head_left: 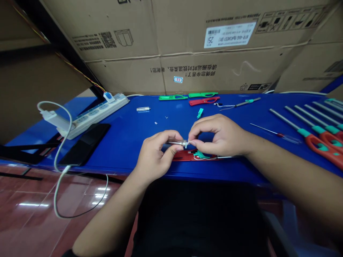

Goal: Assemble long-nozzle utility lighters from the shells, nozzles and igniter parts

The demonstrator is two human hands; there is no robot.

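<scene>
My left hand (157,153) grips a clear cylindrical part (177,142) between thumb and fingers, its end pointing right. At that end, my right hand (217,137) pinches with thumb and forefinger; whatever is between those fingertips is too small to make out. Below both hands a red casing (184,156) lies open on the blue table (120,142), with a teal piece (201,155) and thin wires in its right part. Another clear cylinder (143,109) rests farther back on the left.
Green casings (173,97), a red casing (204,101) and a teal clip (200,113) lie at the back. A screwdriver (291,138) and several orange-handled tools (321,146) are right; a phone (85,144) and power strip (93,116) left. Cardboard (128,71) stands behind.
</scene>
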